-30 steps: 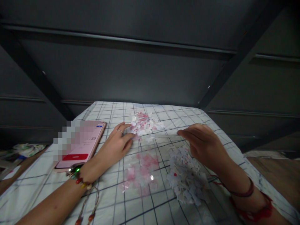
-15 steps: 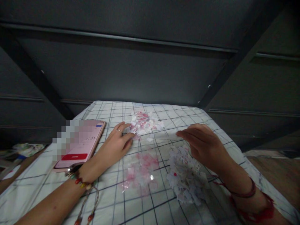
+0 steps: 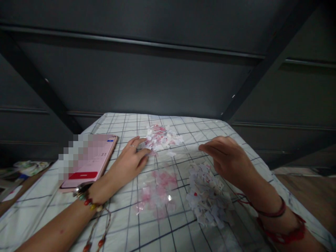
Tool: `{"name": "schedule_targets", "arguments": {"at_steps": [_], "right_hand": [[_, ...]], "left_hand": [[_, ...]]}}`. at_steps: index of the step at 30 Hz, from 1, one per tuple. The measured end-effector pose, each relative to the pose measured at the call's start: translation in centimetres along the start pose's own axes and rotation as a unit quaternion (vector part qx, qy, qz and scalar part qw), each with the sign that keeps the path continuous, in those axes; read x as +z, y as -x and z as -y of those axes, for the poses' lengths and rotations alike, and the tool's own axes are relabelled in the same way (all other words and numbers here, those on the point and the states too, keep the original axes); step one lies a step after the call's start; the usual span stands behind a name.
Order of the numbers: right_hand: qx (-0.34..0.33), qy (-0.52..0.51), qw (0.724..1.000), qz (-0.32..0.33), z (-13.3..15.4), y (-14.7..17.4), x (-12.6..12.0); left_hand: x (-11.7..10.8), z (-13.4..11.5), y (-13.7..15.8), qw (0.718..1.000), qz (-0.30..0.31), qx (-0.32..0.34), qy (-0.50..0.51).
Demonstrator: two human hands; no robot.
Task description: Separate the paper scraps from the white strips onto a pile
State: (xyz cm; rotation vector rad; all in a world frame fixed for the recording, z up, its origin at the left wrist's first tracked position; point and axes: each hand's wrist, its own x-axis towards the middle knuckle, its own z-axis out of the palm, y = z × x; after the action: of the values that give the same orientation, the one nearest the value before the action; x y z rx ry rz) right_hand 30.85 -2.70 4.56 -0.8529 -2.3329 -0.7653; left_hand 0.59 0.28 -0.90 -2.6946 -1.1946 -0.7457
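Observation:
My left hand [image 3: 133, 155] lies on the checked cloth with fingers apart, index finger and thumb at the left edge of a pile of white and pink scraps [image 3: 162, 138]. Its thumb tip is by a small pink piece [image 3: 153, 153]. My right hand [image 3: 227, 155] is closed in a pinch above the cloth; a thin pale tool seems to reach left from its fingertips, too blurred to identify. Left of it lies a loose white scrap [image 3: 171, 154]. Nearer to me are a larger heap of white scraps [image 3: 207, 199] and a spread of clear pink film pieces [image 3: 160, 190].
A pink-edged phone [image 3: 89, 162] lies left of my left hand, its screen partly pixelated. The checked cloth [image 3: 118, 224] covers the table surface. Dark panels [image 3: 157, 77] stand behind the far edge. Assorted items [image 3: 31, 168] lie lower at the far left.
My right hand has shifted very slightly right and up. The loose white scrap now lies slightly to the right, apart from the thin tool. My left hand has stayed in place.

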Motion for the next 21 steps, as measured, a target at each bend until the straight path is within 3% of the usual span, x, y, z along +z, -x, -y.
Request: {"name": "schedule_targets", "arguments": {"at_steps": [6, 21], "right_hand": [[0.011, 0.021, 1.0, -0.001, -0.5, 0.2, -0.9], [-0.02, 0.001, 0.999, -0.035, 0.8, -0.6, -0.3]], "left_hand": [[0.1, 0.0, 0.1, 1.0, 0.0, -0.001, -0.003], [-0.1, -0.2, -0.1, 1.0, 0.013, -0.012, 0.007]]}}
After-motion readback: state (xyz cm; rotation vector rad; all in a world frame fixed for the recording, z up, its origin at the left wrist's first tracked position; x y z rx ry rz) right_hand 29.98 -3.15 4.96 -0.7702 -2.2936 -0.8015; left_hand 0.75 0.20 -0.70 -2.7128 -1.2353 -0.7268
